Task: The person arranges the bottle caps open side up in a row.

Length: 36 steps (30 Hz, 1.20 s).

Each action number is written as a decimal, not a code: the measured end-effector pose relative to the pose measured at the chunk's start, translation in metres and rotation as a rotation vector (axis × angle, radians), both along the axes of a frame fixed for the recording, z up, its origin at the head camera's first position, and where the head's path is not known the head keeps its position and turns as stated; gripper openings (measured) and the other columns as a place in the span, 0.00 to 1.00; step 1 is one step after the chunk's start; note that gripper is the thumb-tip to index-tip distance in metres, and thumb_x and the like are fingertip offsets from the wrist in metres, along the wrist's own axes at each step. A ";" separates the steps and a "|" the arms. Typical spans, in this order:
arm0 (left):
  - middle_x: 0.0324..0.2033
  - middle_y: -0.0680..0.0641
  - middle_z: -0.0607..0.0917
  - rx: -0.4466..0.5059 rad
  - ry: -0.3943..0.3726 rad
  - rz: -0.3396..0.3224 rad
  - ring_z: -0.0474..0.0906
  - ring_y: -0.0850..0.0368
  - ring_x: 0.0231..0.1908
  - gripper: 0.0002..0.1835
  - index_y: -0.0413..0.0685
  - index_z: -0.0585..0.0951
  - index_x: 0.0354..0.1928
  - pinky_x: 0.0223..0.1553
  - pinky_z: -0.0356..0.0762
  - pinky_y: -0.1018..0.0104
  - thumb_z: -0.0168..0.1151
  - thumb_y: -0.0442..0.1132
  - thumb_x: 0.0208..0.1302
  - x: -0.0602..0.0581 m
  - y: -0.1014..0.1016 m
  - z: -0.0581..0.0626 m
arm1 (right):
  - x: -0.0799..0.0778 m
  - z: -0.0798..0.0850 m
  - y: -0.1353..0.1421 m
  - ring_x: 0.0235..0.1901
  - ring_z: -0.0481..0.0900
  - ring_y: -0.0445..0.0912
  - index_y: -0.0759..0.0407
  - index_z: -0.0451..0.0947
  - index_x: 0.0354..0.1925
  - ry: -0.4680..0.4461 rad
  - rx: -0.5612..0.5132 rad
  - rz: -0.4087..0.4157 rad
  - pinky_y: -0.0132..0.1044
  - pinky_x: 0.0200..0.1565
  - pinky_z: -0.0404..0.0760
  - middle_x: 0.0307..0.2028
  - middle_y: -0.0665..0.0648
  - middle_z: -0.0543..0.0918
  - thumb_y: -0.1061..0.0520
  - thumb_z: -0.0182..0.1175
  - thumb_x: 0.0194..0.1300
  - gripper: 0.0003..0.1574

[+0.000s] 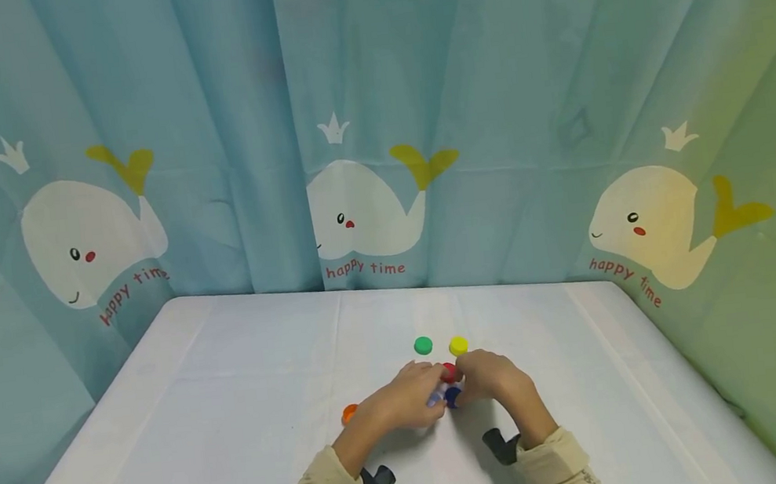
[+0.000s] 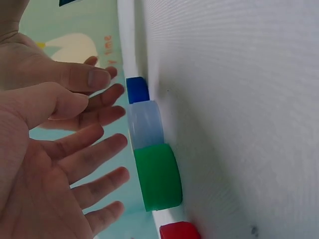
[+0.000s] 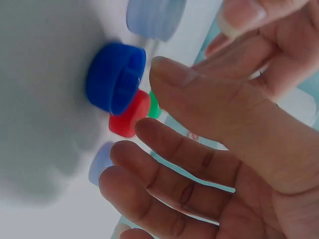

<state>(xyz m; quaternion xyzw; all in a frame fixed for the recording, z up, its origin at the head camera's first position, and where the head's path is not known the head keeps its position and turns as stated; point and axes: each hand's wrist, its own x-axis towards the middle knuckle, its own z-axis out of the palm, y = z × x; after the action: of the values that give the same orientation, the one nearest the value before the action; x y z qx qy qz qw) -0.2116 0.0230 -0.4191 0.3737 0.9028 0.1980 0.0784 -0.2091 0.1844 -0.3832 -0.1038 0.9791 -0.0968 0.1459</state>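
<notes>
Both hands reach in from the front over a group of plastic bottle caps on the table. My left hand [image 1: 413, 397] is beside a pale translucent cap [image 1: 436, 397]; its fingers are spread with nothing held in the left wrist view. The right hand [image 1: 493, 374] is close to a dark blue cap [image 1: 453, 398], its thumb and fingers apart beside the blue cap [image 3: 115, 77] in the right wrist view. Between the hands a red cap [image 1: 448, 372] is partly hidden. The left wrist view has a green cap [image 2: 158, 178] near the left fingertips.
Farther back lie a green cap [image 1: 423, 345] and a yellow cap [image 1: 459, 345]. An orange cap [image 1: 350, 414] sits partly behind the left wrist. A white cloth covers the table [image 1: 236, 416], and a whale-print curtain [image 1: 248, 130] hangs behind it. Black devices [image 1: 379, 483] are on both wrists.
</notes>
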 end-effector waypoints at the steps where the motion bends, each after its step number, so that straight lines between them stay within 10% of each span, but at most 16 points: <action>1: 0.48 0.51 0.78 0.001 -0.004 0.004 0.69 0.57 0.53 0.20 0.44 0.72 0.55 0.58 0.63 0.65 0.59 0.39 0.60 0.000 0.000 0.000 | 0.000 0.001 0.001 0.26 0.73 0.44 0.61 0.81 0.35 -0.009 -0.003 -0.009 0.43 0.33 0.76 0.28 0.51 0.80 0.58 0.73 0.45 0.17; 36: 0.59 0.42 0.73 0.149 -0.060 0.168 0.65 0.46 0.61 0.24 0.44 0.68 0.62 0.59 0.64 0.51 0.57 0.43 0.67 -0.001 -0.016 0.011 | -0.002 0.008 0.013 0.30 0.76 0.44 0.63 0.80 0.42 0.033 -0.108 -0.027 0.41 0.35 0.78 0.33 0.54 0.81 0.51 0.69 0.55 0.21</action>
<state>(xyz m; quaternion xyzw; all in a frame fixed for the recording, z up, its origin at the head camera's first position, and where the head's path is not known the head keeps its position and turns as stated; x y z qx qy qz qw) -0.2126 0.0072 -0.4083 0.2956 0.9109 0.2816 0.0602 -0.2116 0.1971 -0.3755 -0.0998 0.9760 -0.1498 0.1226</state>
